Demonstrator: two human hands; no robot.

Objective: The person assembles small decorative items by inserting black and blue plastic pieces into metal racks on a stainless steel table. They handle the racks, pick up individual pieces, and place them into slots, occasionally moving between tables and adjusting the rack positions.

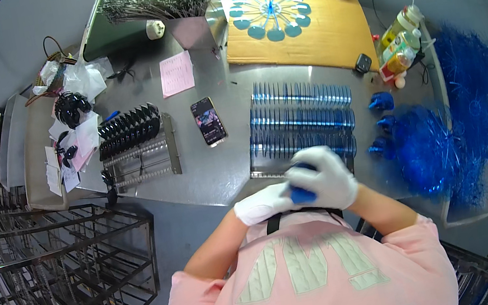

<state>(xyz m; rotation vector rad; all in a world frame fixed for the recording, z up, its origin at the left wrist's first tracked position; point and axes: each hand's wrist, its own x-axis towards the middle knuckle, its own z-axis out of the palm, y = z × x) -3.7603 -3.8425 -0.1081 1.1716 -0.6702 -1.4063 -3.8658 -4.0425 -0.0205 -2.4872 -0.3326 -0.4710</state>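
Both my hands wear white gloves and meet close to my chest, at the near edge of the metal table. My left hand (264, 204) reaches in from the left with its fingertips against a glossy blue piece (302, 194). My right hand (329, 180), slightly blurred, curls over the same piece from above. Most of the piece is hidden by the gloves, so its full shape does not show. Just beyond my hands stands a wire rack (252, 163) holding rows of thin, upright blue pieces (298, 110).
Right of the rack lie loose blue pieces (381, 102) and a heap of shiny blue parts (423, 150). A phone (208, 121) and a rack of black pieces (129, 130) are leftward. Behind are cardboard (330, 49) bearing teal discs, bottles (401, 43) and a container of wires (191, 33).
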